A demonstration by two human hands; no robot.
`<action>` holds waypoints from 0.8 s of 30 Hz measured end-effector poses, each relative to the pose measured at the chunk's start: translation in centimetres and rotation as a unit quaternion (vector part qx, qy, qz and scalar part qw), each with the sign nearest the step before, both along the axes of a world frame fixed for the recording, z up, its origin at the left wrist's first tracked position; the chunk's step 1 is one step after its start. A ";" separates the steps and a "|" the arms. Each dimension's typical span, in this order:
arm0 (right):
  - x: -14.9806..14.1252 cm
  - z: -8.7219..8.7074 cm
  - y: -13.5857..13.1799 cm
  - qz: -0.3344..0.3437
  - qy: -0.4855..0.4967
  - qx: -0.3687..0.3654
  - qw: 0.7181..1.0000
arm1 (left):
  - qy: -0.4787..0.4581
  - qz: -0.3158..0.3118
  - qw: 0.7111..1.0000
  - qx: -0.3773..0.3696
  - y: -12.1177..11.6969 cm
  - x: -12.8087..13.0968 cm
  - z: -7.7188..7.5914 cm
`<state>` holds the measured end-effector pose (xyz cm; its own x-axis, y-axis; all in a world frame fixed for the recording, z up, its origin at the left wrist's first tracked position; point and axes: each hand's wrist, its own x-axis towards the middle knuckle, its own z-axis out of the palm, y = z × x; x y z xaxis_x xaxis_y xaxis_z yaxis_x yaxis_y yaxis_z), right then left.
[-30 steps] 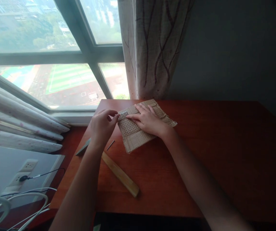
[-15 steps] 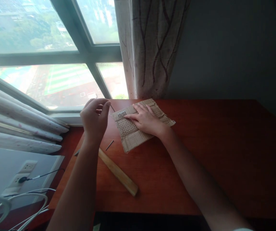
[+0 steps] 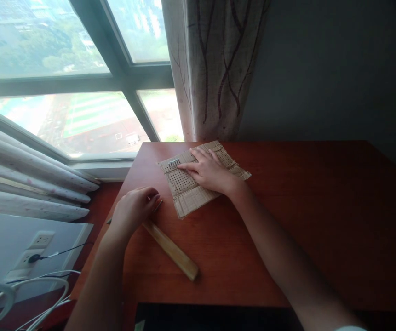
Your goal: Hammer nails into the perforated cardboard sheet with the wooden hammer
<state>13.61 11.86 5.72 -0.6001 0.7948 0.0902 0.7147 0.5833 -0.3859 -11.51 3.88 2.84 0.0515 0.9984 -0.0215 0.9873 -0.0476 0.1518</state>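
My left hand [image 3: 134, 209] is low over the left of the table, thumb and fingers pinched together at a thin metal rod [image 3: 158, 206] like a nail. The fingers partly cover the rod. My right hand [image 3: 209, 171] lies flat with fingers spread on a piece of cardboard [image 3: 189, 202] dotted with rows of small holes. Several short metal pins [image 3: 174, 162] stand in a row at the cardboard's far left, just beyond my right index fingertip. Below my left hand lies a wooden handle [image 3: 173, 253], probably a hammer's; its far end is hidden behind the hand.
The brown wooden table [image 3: 304, 220] ends on the left beside a curtain [image 3: 28, 179] and a window. A second curtain [image 3: 218, 69] hangs behind the table. A wall socket [image 3: 35, 257] with a plug and white cables [image 3: 53, 280] is at the lower left.
My left hand has come down from beside the cardboard's far left corner to the rod on the table. My right hand and the cardboard stay in place.
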 end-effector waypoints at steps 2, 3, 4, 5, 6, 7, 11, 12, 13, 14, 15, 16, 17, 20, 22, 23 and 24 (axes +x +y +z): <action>0.0 0.0 0.0 0.002 0.000 -0.001 1.000 | -0.003 -0.009 1.000 0.000 0.0 0.1 -0.5; 0.0 0.0 0.0 0.002 0.000 -0.002 1.000 | -0.006 -0.012 1.000 0.003 0.0 0.1 -0.7; 0.0 0.0 0.0 0.002 -0.001 -0.004 1.000 | -0.009 -0.011 1.000 0.010 0.1 0.1 -0.8; 0.0 0.0 0.0 0.002 -0.002 -0.005 1.000 | -0.012 -0.008 1.000 0.023 0.2 0.0 -0.8; 0.0 0.0 0.0 0.002 -0.002 -0.006 1.000 | -0.017 0.001 0.999 0.043 0.4 0.0 -0.8; 0.0 0.0 -0.1 0.001 -0.001 -0.007 1.000 | -0.024 0.014 0.997 0.068 0.5 0.0 -0.6; 0.0 0.0 -0.1 0.002 0.006 -0.010 1.000 | -0.087 0.068 0.979 0.174 1.2 0.6 0.7; 0.0 0.0 -0.1 0.002 0.006 -0.012 1.000 | -0.110 0.070 0.973 0.193 1.4 0.9 1.1; 0.0 -0.1 0.0 0.002 0.006 -0.014 1.000 | -0.131 0.070 0.967 0.208 1.6 1.3 1.5; 0.0 -0.1 0.0 0.001 0.006 -0.015 1.000 | -0.149 0.069 0.961 0.221 1.9 1.7 1.9; 0.0 -0.1 0.0 0.001 0.005 -0.015 1.000 | -0.165 0.070 0.956 0.232 2.1 2.0 2.2; 0.0 -0.1 0.1 0.000 0.005 -0.014 1.000 | -0.179 0.070 0.952 0.240 2.4 2.4 2.4; -0.1 -0.1 0.1 0.001 0.004 -0.013 1.000 | -0.190 0.067 0.948 0.246 2.7 2.7 2.5; -0.1 0.0 0.1 0.001 0.000 -0.012 1.000 | -0.220 0.040 0.943 0.246 3.7 3.3 2.6; -0.1 0.0 0.1 0.001 -0.002 -0.014 1.000 | -0.231 0.016 0.944 0.234 4.3 3.5 2.3; 0.0 0.1 0.1 0.000 -0.003 -0.014 1.000 | -0.233 0.007 0.946 0.227 4.6 3.6 2.1; 0.0 0.1 0.1 0.000 -0.005 -0.013 1.000 | -0.232 0.002 0.947 0.220 4.9 3.6 1.9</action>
